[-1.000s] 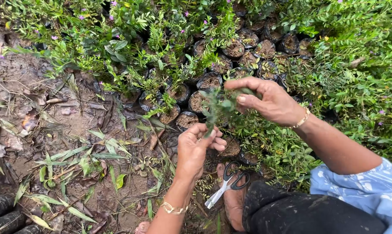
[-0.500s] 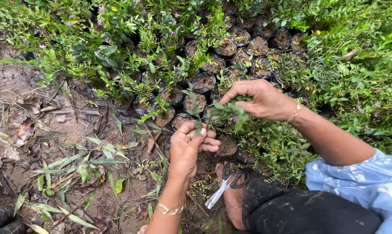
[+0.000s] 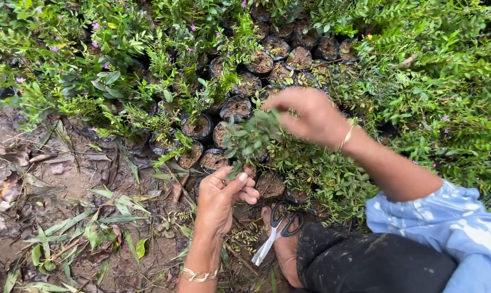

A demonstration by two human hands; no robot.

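Observation:
My left hand [image 3: 223, 198] pinches the lower stem of a small leafy cutting [image 3: 252, 140] between thumb and fingers. My right hand [image 3: 309, 115] reaches over from the right, blurred with motion, and its fingertips touch the top leaves of the same cutting. Both wrists wear gold bracelets. Under the hands stand several black nursery bags of soil [image 3: 235, 108], some holding green shoots with tiny purple flowers.
A pair of scissors [image 3: 278, 228] with black handles lies on my bare foot by my dark trouser leg [image 3: 365, 263]. Muddy ground with fallen leaves [image 3: 66, 195] spreads to the left. Dense green shrubs [image 3: 441, 81] fill the right and top.
My left hand has dropped slightly and closed on the cutting's stem. My right hand has swung up along the cutting's top, now blurred.

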